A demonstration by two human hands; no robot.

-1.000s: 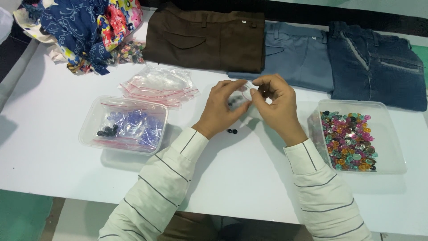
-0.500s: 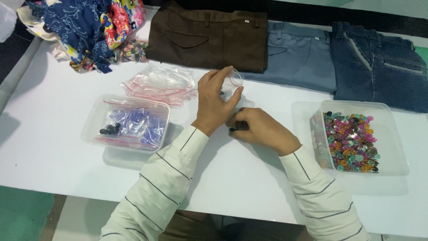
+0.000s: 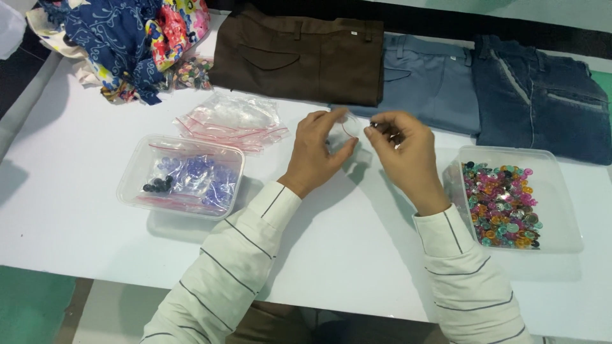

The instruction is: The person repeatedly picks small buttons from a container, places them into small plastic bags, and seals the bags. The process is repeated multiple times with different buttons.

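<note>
Holding above white table (image 3: pixel 76 210) | left hand (image 3: pixel 317 153) pinches clear zip bag (image 3: pixel 344 130) mouth open | right hand (image 3: pixel 405 159) pinches dark buttons (image 3: pixel 376 127) at mouth | keep mouth wide, drop straight in

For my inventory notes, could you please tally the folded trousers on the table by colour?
Brown trousers: 1
Light blue-grey trousers: 1
Dark blue denim trousers: 1
Total: 3

brown trousers (image 3: pixel 299 60) | dark-blue jeans (image 3: pixel 542 102) | multicoloured buttons (image 3: pixel 503 204) | white table (image 3: pixel 95 242)
</note>
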